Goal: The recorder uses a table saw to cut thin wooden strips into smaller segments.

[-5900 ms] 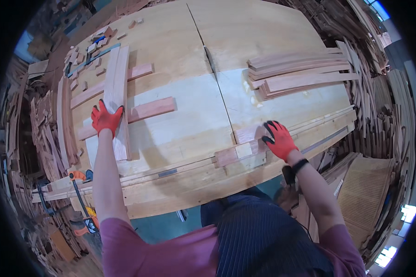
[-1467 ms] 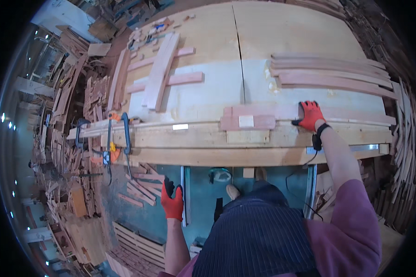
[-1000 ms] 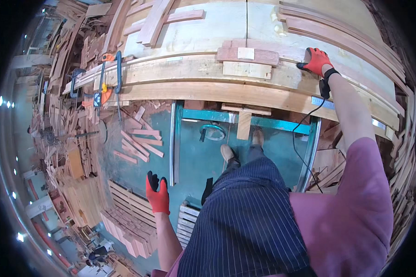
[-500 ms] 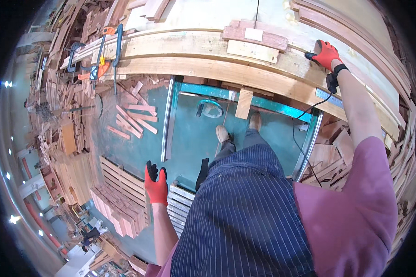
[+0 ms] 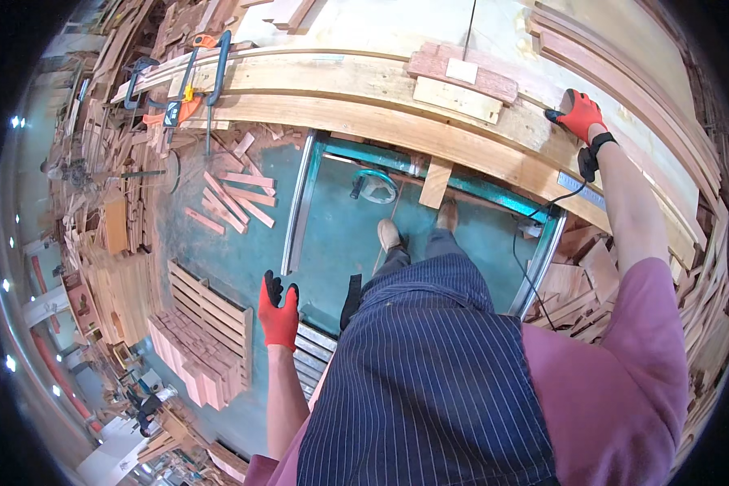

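Reddish board [image 5: 494, 83] lies along the near edge of the surface [image 5: 373, 28], a pale square piece [image 5: 462, 71] on top, a gap between it and the right hand [image 5: 581, 117] at that edge; whether those fingers pinch anything, I cannot tell. Well out from the edge, the left hand [image 5: 279, 316] hangs above the green floor [image 5: 239, 263], fingers spread from the thumb, with wide room toward the surface.

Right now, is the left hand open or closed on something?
Open: the left hand has its gloved thumb and fingers parted, with nothing visible between them.
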Demonstrator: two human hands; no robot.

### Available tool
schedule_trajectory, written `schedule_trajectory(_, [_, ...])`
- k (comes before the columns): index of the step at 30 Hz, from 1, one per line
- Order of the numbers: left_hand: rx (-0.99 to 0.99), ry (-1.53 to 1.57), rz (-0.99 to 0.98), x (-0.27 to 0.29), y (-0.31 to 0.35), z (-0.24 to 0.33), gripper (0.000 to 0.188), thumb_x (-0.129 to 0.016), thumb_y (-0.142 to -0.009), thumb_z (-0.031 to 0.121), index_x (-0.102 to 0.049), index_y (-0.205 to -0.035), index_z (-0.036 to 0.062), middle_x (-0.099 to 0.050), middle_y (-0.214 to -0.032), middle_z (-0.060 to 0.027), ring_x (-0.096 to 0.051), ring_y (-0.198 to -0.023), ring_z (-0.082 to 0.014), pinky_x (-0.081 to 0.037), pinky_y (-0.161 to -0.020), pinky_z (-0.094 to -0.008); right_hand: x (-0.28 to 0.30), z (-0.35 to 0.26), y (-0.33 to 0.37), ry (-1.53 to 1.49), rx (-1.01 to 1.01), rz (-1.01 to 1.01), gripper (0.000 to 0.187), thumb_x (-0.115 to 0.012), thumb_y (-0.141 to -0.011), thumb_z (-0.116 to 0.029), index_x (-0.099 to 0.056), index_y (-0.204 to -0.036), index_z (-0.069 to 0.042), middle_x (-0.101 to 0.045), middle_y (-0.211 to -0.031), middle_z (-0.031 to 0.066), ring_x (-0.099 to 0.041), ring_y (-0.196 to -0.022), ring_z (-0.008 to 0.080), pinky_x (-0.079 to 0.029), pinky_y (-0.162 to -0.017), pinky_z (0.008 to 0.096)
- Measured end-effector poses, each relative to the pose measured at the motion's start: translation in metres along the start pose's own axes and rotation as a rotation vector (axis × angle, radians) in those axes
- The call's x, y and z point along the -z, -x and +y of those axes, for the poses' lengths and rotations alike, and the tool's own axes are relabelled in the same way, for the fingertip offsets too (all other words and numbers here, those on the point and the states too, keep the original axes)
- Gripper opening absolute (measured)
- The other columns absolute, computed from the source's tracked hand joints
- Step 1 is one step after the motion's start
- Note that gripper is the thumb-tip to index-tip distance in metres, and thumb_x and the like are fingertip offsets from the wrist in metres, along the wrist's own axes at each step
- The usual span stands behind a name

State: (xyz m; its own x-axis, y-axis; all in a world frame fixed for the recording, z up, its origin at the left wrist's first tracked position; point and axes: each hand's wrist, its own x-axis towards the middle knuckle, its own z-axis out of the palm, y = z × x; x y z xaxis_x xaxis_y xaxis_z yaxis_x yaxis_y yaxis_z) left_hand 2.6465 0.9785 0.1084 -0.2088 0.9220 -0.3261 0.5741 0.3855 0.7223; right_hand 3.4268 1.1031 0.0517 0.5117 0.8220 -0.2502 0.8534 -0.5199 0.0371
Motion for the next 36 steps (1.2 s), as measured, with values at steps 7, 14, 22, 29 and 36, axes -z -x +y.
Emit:
schedule_trajectory(7, [-0.005, -0.096, 0.017, 0.001, -0.008, -0.012, 0.069, -0.071, -0.096, 0.006, -0.041, -0.158, 0.0092, -0.058, -0.142, -0.0171, -0.065, -0.11, -0.0185, -0.055, -0.088, -0.0305, 0.001, -0.004, 0.0, -0.02, -0.015, 0.003, 0.103, -0.077, -0.075, -0.07, -0.046, -0.153, -0.011, -0.052, -0.15, 0.0198, -0.047, -0.142, 0.0396, -0.035, -0.119, 0.0493])
schedule_trajectory(14, [0.069, -0.05, 0.003, -0.023, -0.026, 0.014, 0.076, -0.08, -0.087, 0.014, -0.046, -0.154, -0.0003, -0.064, -0.137, -0.0191, -0.062, -0.125, -0.0262, -0.05, -0.105, -0.0372, 0.003, -0.007, 0.003, -0.033, -0.02, 0.024, 0.104, -0.077, -0.074, -0.071, -0.047, -0.152, -0.01, -0.052, -0.148, 0.0204, -0.046, -0.141, 0.0407, -0.035, -0.119, 0.0509])
schedule_trajectory(22, [-0.029, -0.127, -0.032, -0.065, -0.078, 0.088, 0.074, -0.08, -0.087, 0.019, -0.049, -0.151, -0.0032, -0.066, -0.134, -0.0203, -0.064, -0.122, -0.0277, -0.05, -0.104, -0.038, 0.012, -0.011, 0.007, -0.06, 0.004, 0.036, 0.1, -0.079, -0.072, -0.07, -0.051, -0.146, -0.009, -0.056, -0.142, 0.0198, -0.049, -0.136, 0.0404, -0.039, -0.115, 0.0519])
schedule_trajectory(29, [-0.198, -0.128, -0.097, -0.125, -0.134, 0.208, 0.073, -0.079, -0.087, 0.019, -0.049, -0.149, -0.0061, -0.064, -0.138, -0.0222, -0.063, -0.127, -0.03, -0.05, -0.107, -0.0392, 0.027, -0.015, 0.009, -0.078, 0.029, 0.022, 0.094, -0.081, -0.072, -0.067, -0.054, -0.139, -0.006, -0.058, -0.135, 0.0186, -0.051, -0.131, 0.0369, -0.035, -0.117, 0.0491])
schedule_trajectory(36, [-0.746, -0.299, -0.153, -0.233, -0.218, 0.337, 0.068, -0.08, -0.088, 0.021, -0.054, -0.145, -0.0035, -0.065, -0.135, -0.0221, -0.062, -0.126, -0.0341, -0.048, -0.108, -0.0415, 0.04, -0.016, 0.004, -0.09, 0.023, -0.047, 0.098, -0.083, -0.071, -0.065, -0.052, -0.143, -0.005, -0.056, -0.137, 0.0183, -0.049, -0.134, 0.0372, -0.031, -0.121, 0.0507])
